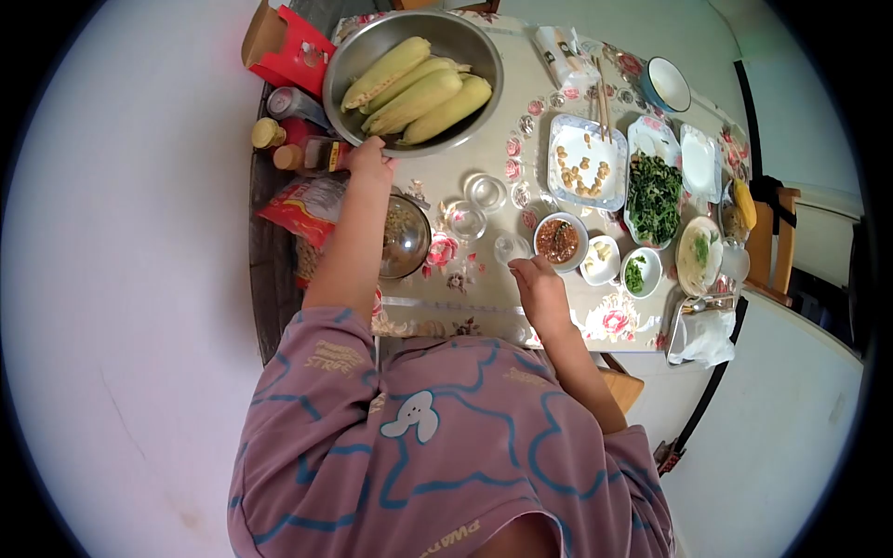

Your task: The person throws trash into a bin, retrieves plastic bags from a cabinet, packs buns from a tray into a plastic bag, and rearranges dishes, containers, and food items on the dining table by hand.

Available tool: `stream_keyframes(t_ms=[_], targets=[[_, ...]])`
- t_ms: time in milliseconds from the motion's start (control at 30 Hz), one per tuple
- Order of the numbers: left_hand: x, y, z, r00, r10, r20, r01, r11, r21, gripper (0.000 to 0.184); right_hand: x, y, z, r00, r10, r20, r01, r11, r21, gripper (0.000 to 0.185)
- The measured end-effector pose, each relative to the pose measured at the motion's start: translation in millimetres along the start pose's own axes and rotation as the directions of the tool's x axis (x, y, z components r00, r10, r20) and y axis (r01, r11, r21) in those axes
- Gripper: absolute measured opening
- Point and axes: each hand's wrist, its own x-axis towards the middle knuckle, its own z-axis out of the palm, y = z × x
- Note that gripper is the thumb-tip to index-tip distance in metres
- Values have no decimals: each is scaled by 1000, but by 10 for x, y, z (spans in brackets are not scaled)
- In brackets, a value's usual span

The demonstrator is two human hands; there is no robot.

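A large steel basin [488, 88] at the far left of the table holds several ears of corn [431, 98] in their pale green husks. My left hand [370, 158] is closed on the near rim of this basin. My right hand [539, 284] hovers near the table's middle, thumb and fingers pinched together; whatever they hold, if anything, is too small to make out. Just beyond those fingertips stands a small clear glass [509, 245]. A bowl of red-brown sauce [557, 239] is right beside that hand.
Two more clear glasses [465, 220] stand mid-table. A steel bowl [405, 237] sits under my left forearm. On the right are a greens dish [655, 197], a nut-like food tray [564, 130] with chopsticks [603, 98], and small bowls. Jars [268, 133] and a red box [302, 51] crowd the left edge.
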Motion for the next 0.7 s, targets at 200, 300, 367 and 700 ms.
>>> stream_keyframes(t_ms=[200, 300, 367, 700], targets=[[97, 82, -47, 1000, -11, -23, 9, 999, -53, 38, -7, 4, 8, 1000, 10, 6, -10, 1000, 1, 12], [87, 53, -99, 998, 13, 67, 0, 983, -183, 35, -21, 24, 42, 1000, -6, 6, 6, 1000, -17, 13], [44, 44, -144, 977, -2, 214, 72, 944, -322, 33, -16, 61, 57, 997, -76, -27, 76, 997, 0, 14], [-2258, -867, -1501, 891, 250, 379, -396, 837, 377, 24, -136, -261, -108, 1000, 15, 12, -15, 999, 50, 33]])
